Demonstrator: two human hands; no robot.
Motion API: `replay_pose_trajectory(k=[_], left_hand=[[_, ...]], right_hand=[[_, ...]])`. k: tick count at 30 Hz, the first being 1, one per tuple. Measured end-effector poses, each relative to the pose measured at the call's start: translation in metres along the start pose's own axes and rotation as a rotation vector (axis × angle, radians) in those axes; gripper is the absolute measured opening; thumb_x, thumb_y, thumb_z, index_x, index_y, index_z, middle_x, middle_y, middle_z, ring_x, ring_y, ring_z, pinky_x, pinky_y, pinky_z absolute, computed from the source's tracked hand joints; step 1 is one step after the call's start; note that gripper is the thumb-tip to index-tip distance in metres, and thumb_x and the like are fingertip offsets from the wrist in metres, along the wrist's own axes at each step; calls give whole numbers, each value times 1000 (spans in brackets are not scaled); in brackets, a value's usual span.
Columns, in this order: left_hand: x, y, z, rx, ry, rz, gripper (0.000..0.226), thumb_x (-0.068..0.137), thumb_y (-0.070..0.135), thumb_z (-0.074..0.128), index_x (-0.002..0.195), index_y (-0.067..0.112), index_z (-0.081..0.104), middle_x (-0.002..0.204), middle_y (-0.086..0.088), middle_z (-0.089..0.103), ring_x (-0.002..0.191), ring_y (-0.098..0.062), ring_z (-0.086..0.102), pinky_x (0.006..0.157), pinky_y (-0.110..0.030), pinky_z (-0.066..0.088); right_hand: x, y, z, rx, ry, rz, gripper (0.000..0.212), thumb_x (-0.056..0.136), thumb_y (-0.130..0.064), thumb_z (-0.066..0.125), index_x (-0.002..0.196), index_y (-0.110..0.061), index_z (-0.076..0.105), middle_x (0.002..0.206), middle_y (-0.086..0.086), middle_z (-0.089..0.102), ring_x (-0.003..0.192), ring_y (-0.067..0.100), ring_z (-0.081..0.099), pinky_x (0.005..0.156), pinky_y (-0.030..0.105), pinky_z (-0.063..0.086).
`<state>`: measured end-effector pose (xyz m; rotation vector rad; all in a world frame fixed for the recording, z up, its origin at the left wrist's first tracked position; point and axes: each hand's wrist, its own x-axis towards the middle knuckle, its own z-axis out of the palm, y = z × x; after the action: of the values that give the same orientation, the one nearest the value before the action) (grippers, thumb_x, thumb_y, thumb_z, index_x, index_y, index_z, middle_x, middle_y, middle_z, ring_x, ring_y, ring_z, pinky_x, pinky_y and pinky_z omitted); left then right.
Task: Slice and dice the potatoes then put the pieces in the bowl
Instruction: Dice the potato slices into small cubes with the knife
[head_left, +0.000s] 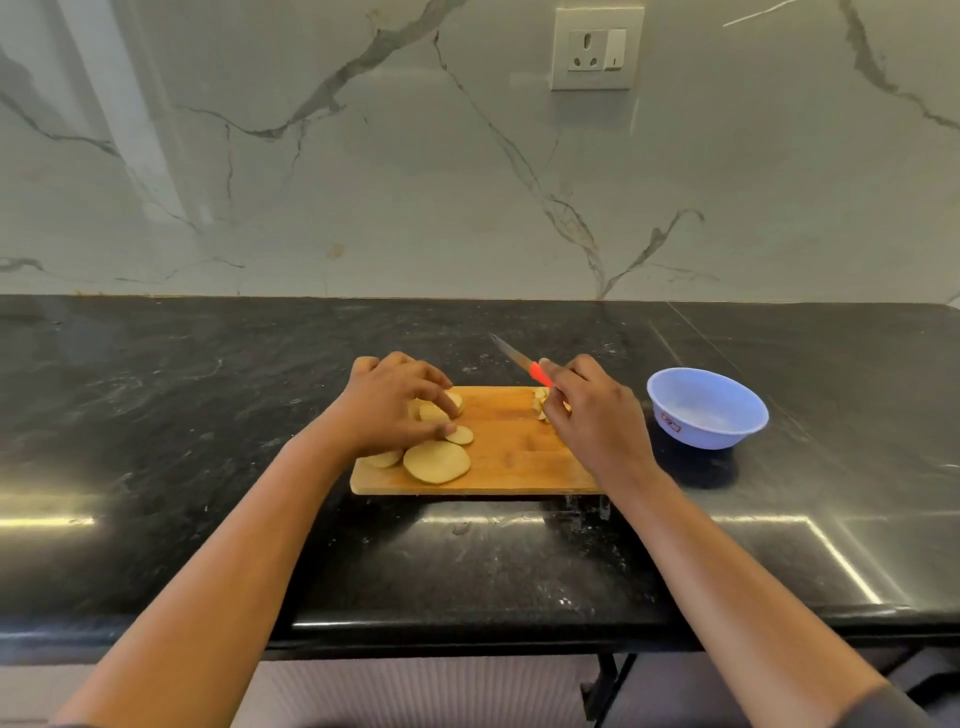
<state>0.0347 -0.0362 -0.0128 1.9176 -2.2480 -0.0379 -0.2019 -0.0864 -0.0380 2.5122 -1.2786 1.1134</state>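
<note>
Bowl (719, 435) bears a small red label (670, 422), its writing unreadable.

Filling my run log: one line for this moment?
left hand holds potato slices | right hand holds knife near diced pieces | bowl looks empty

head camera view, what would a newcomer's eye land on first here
Most striking is the wooden cutting board at the centre of the black counter, strewn with pale potato slices that the left hand pinches. At the board's right end the right hand grips a knife with a bright red handle, its blade pointing away from the person. Just right of the board stands a light blue bowl, which looks empty.
</note>
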Motion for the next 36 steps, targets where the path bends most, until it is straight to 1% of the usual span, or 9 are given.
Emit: replay_pose_trajectory(k=[4,9,12,14,18,23,26,31,36], left_hand=[[7,7,1,138,-72,23,32,87,60,52,112,44,63,149,17,33,140,-12,19,111,-47,9],[27,16,-4,157,-137,-25,24,80,57,64,95,38,64,145,14,40,135,-15,27,104,-45,19],[33,17,-6,77,-136,-19,20,78,52,70,85,37,58,130,13,51,125,-14,36,96,-40,22],[36,20,-6,-8,-135,1,19,79,45,73,87,34,60,107,15,58,112,-11,48,92,-37,25],[53,26,-3,-219,-123,16,11,80,34,74,84,31,65,87,15,66,92,-5,59,101,-43,33],[66,33,9,-19,-4,-1,18,91,42,58,107,39,66,104,16,65,102,-7,54,90,-31,26],[55,24,8,61,61,-14,26,94,43,53,119,42,60,115,15,64,109,-7,53,90,-31,24],[39,20,7,109,35,-17,36,89,52,53,124,44,56,118,13,60,102,-6,46,95,-32,24],[40,22,13,139,23,1,37,91,49,52,128,45,54,125,9,59,115,-12,46,98,-32,23]], right_hand=[[-5,5,0,51,13,25,33,85,-8,65,117,-8,66,82,1,55,62,9,49,51,10,30],[-5,4,0,89,-15,116,35,87,-11,63,122,-12,63,89,2,58,72,9,51,57,9,29],[-4,3,-1,107,-7,155,35,88,-12,62,123,-12,63,90,2,58,74,8,49,57,9,27],[-5,3,-3,118,2,182,34,89,-13,61,123,-12,63,89,0,56,74,8,48,56,9,26],[-4,6,-5,125,-8,234,34,90,-15,59,124,-12,62,95,2,60,78,6,48,59,7,28],[-5,3,-8,148,-54,267,34,90,-18,58,123,-13,63,102,2,62,84,6,49,63,7,31],[-3,-1,-13,144,-114,270,33,92,-19,56,123,-16,63,108,2,63,94,11,55,75,20,41],[-3,-11,-23,125,-227,265,35,95,-20,53,130,-19,57,126,-1,61,115,13,54,94,24,39],[-6,-15,-27,98,-261,275,36,95,-21,53,131,-21,56,127,-2,61,115,12,55,95,25,41]])
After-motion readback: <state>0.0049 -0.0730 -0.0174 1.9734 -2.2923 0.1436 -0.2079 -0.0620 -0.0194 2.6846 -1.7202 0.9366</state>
